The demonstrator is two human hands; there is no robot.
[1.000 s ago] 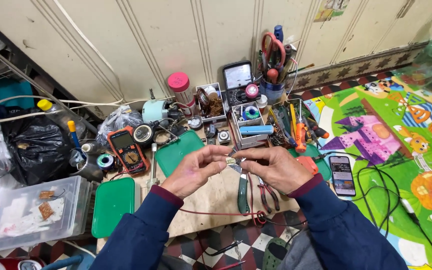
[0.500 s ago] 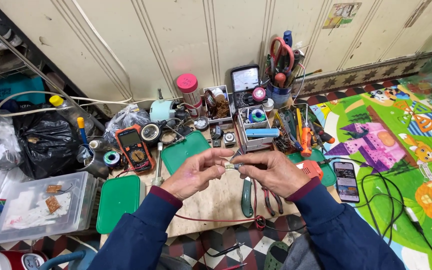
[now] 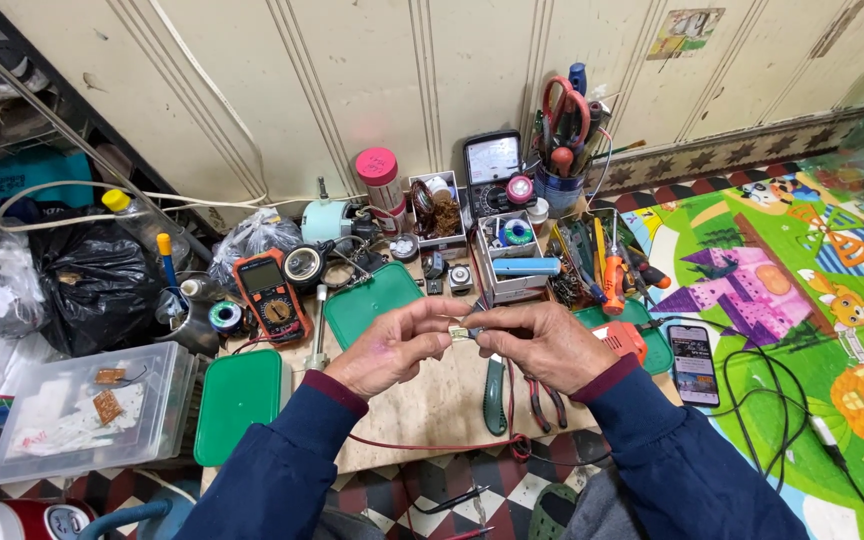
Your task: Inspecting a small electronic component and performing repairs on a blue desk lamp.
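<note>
Left hand: my left hand (image 3: 392,345) is closed in a pinch, thumb and fingertips clamped on the left end of a small pale component (image 3: 460,331).
Right hand: my right hand (image 3: 542,345) is also curled shut, its fingertips pinching the right end of the same piece.
Component: tiny and light-coloured, held between both hands above the middle of the wooden board (image 3: 442,400); too small to tell what kind of part it is.
Under my hands: green-handled pliers (image 3: 493,385) lie on the board just near of my right hand, with a thin red wire (image 3: 422,446) running along the board's near edge.
Left side: an orange multimeter (image 3: 270,295) lies far left of my left hand, and a green lid (image 3: 237,405) sits at the board's left edge.
Far side: a green tray (image 3: 372,300) lies just beyond my knuckles.
Right side: a phone (image 3: 694,363) rests on the colourful play mat (image 3: 802,300), well apart from my right hand.
</note>
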